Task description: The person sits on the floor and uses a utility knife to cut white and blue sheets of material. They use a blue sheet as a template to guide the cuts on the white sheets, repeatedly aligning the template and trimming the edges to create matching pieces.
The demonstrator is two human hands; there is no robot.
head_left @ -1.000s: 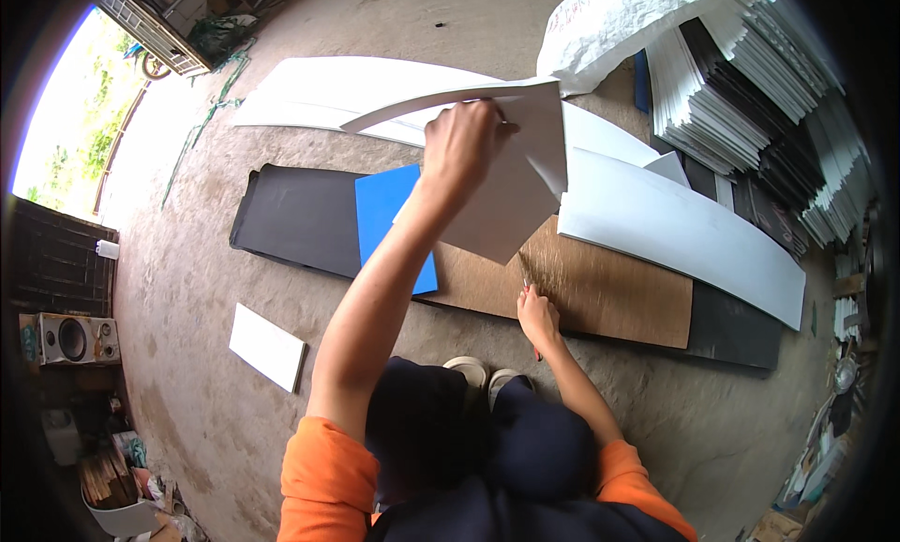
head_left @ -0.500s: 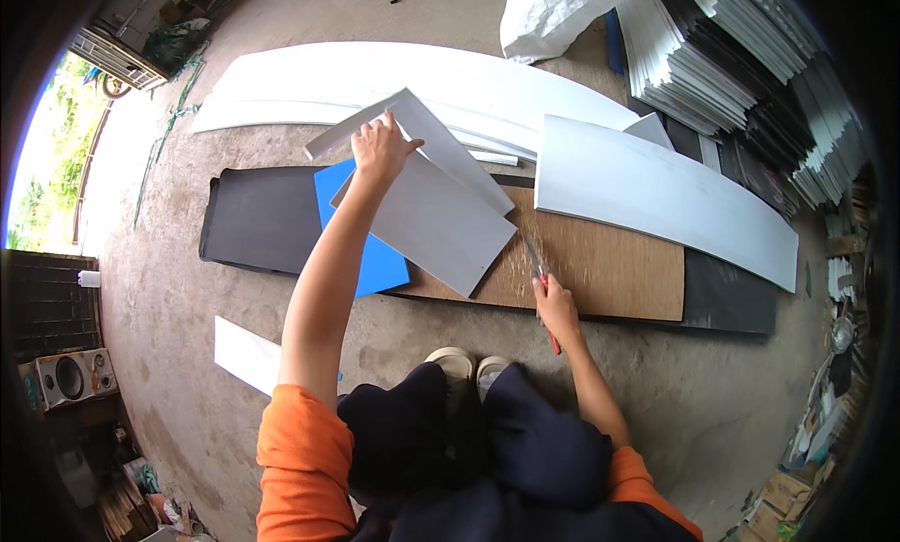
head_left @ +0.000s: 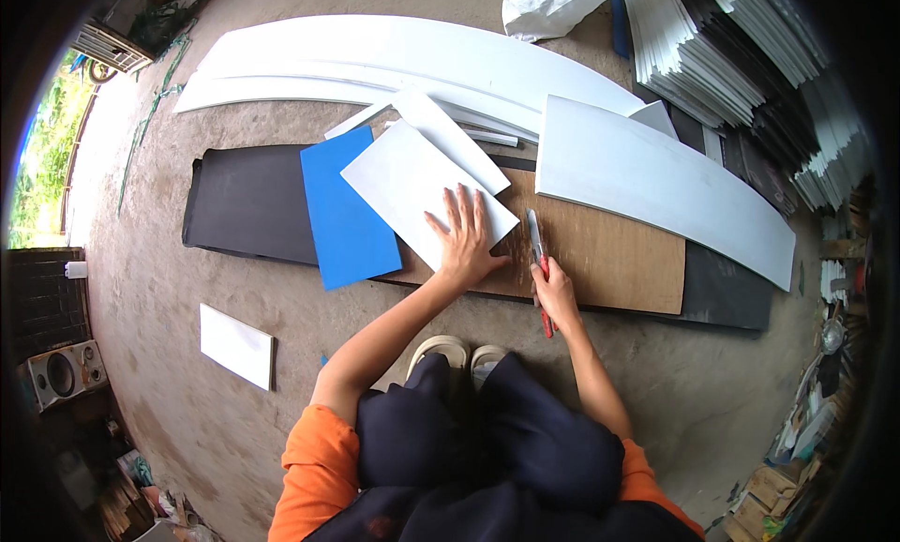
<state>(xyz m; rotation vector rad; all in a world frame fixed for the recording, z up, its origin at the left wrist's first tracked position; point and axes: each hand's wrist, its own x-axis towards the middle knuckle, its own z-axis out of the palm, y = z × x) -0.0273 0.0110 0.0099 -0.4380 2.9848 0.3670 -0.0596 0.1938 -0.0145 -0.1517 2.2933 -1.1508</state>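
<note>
My left hand (head_left: 461,246) lies flat with fingers spread on a white rectangular panel (head_left: 403,174), near its right corner. Behind that piece, a narrower white panel (head_left: 457,144) pokes out at an angle. A blue panel (head_left: 351,214) lies to the left, its right side partly under the white rectangle. In my right hand (head_left: 555,293) is a red-handled knife (head_left: 535,234), its long silver blade pointing away from me just right of the white panel. Beneath the blade is a brown wooden board (head_left: 614,256), which rests on long black sheets (head_left: 253,204).
Long white sheets (head_left: 375,50) stretch across the floor at the back. A wide white panel (head_left: 656,181) covers the board's far right part. Stacked sheets (head_left: 694,64) stand at the back right. A small white piece (head_left: 236,347) and a speaker (head_left: 66,373) are at the left.
My left hand has come down and nearer, from the panels' far end to flat on the white rectangle. The tilted white pieces now lie lower and flatter. The knife stays in my right hand.
</note>
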